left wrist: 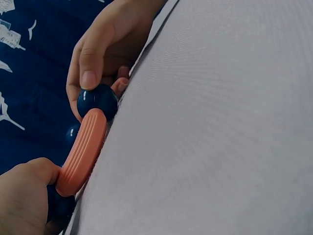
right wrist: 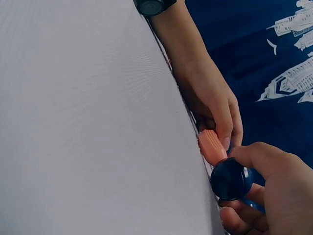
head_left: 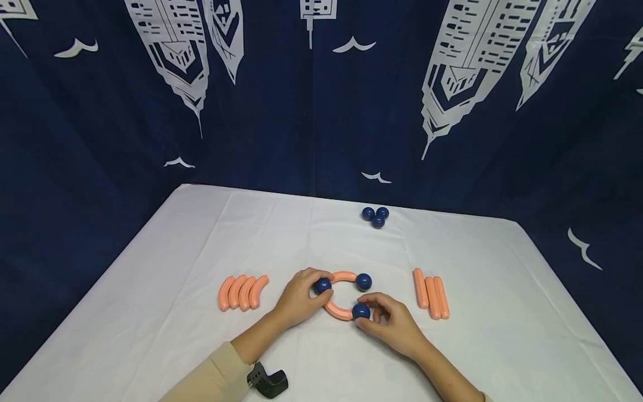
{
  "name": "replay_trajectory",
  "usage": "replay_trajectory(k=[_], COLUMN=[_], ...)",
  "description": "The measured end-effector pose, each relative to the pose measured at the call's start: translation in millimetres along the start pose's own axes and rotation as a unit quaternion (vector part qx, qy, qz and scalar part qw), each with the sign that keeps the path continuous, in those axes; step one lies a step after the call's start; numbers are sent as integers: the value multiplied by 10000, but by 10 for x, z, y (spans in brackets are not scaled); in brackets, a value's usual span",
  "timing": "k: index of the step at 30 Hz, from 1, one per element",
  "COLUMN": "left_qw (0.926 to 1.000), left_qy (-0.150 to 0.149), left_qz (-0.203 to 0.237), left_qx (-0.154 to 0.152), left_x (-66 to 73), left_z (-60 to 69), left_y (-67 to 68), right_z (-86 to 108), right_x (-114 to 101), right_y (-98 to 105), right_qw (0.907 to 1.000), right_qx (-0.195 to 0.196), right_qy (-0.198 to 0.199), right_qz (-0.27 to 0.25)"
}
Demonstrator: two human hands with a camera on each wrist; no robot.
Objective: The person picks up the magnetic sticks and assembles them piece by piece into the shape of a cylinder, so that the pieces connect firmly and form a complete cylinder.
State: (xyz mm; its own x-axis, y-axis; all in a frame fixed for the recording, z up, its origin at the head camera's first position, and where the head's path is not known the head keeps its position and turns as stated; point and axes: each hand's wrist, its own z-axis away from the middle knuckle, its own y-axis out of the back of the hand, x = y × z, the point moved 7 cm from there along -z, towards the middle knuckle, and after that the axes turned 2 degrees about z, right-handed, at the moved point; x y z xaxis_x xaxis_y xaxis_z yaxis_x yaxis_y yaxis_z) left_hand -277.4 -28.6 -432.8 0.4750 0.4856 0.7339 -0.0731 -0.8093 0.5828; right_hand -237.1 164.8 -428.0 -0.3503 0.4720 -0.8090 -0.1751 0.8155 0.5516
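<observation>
Two curved orange sticks and several dark blue balls form an open ring on the table. My left hand point(head_left: 301, 296) grips the left ball point(head_left: 322, 286), where both curved sticks meet. With thumb and fingers, my right hand point(head_left: 394, 326) pinches the near right ball point(head_left: 361, 311) at the end of the lower curved stick point(head_left: 337, 311). At the far side, the upper curved stick point(head_left: 344, 276) ends in another ball point(head_left: 364, 282), which no hand touches. In the left wrist view the ridged lower stick point(left wrist: 83, 152) spans the two held balls.
Several loose curved orange sticks point(head_left: 243, 292) lie in a row at the left. To the right are 3 straight orange sticks point(head_left: 431, 295). Farther back, 3 blue balls point(head_left: 378, 222) sit together on the white table point(head_left: 281, 234). A dark patterned curtain point(head_left: 311, 123) hangs behind.
</observation>
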Motion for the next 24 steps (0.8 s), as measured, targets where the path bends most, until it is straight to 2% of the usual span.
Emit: replay_trajectory(k=[5, 8, 11, 15, 17, 20, 24], left_qw=[10000, 9996, 9978, 9933, 9910, 9857, 9781], left_qy=[-36, -27, -35, -7, 160, 498, 853], left_qz=[-76, -270, -664, -1125, -1235, -1415, -1694], left_qx=[3, -55, -49, 258, 492, 773, 853], left_x=[8, 58, 147, 285, 329, 333, 305], left_z=[24, 42, 65, 107, 133, 162, 168], left_y=[-14, -2, 11, 32, 52, 68, 57], right_z=[-8, -21, -57, -177, -275, -450, -674], right_x=[3, 6, 1, -29, -47, -72, -96], right_y=[30, 55, 114, 247, 292, 294, 207], right_qw=[10000, 9999, 9994, 9960, 9935, 9919, 9910], right_qx=[66, 134, 342, 774, 885, 784, 415], right_qy=[47, 33, 56, 187, 235, 312, 511], right_qz=[-1, 17, 66, 416, 671, 952, 1164])
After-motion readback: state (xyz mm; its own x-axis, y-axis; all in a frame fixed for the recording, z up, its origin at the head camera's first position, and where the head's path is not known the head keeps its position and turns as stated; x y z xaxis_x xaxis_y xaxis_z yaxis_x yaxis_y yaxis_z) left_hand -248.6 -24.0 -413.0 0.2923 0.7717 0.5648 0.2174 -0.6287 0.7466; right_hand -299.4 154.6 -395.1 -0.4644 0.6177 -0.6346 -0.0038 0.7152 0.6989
